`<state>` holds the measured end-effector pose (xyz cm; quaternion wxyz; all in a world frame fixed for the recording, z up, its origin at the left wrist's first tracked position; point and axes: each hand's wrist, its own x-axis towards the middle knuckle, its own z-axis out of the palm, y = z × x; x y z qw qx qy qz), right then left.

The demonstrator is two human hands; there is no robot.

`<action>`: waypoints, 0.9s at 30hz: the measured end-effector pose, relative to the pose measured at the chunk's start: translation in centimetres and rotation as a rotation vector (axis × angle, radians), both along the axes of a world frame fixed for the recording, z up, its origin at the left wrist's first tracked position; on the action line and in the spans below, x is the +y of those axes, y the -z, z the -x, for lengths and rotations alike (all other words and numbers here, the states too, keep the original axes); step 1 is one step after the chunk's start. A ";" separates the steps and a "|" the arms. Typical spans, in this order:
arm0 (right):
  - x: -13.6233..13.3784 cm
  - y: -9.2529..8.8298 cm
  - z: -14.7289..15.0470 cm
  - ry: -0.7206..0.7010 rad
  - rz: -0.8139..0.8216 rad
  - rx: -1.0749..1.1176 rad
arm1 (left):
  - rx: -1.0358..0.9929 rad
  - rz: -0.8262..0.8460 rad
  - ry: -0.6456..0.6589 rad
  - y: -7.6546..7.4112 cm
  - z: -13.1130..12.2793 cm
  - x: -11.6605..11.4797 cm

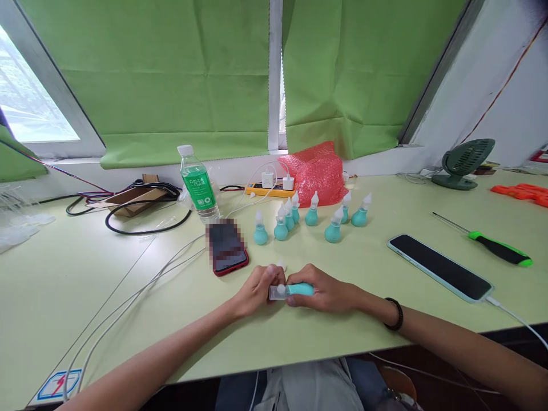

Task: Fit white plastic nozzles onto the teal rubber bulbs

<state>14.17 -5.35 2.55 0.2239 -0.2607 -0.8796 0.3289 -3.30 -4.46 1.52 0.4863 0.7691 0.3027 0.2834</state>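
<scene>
Both hands meet near the front edge of the table. My left hand is closed around the clear plastic tube end of a small device. My right hand grips its teal handle, thumb along the near side. A rounded whitish bump sits where clear and teal parts join. Just beyond my left fingers, a small white tip shows; whether it is held I cannot tell. Farther back stand several teal bulb nasal aspirators with clear pointed tips, including one aspirator on the right and another on the left.
A red-cased phone lies left of the hands, with a water bottle behind. Red bubble wrap and an orange power strip are at the back. Rightward are a charging phone, a screwdriver and a fan.
</scene>
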 end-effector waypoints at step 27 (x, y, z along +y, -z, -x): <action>1.2 -0.9 -0.9 -0.072 0.028 0.023 | -0.123 0.306 0.180 -0.9 -0.3 -0.3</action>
